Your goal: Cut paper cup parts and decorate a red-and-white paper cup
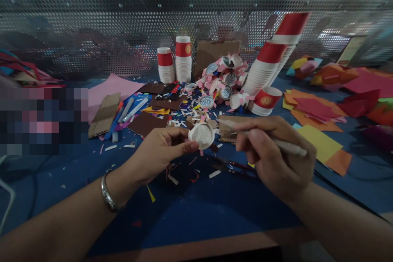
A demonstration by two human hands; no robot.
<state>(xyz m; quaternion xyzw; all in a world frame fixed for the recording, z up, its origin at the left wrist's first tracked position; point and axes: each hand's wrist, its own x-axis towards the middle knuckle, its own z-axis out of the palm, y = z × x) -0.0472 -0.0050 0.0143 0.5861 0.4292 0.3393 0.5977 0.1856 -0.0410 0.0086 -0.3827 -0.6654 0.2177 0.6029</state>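
My left hand [162, 149] pinches a small white round cup bottom [202, 135] between thumb and fingers, its open face turned toward me. My right hand [270, 155] is closed round a white pen [288, 147], whose tip points left toward the white piece. Both hands hover above the blue table [196, 208], just in front of a scatter of paper scraps. A silver bracelet [107, 194] sits on my left wrist. Red-handled scissors [236, 168] lie on the table under my right hand.
Stacks of red-and-white paper cups [183, 59] stand at the back, a leaning stack [273, 59] at right. A heap of cut cup pieces [222, 80] lies between them. Coloured paper sheets [319, 110] spread at right, cardboard [104, 114] and markers [132, 108] at left. A perforated metal screen [123, 16] closes the back.
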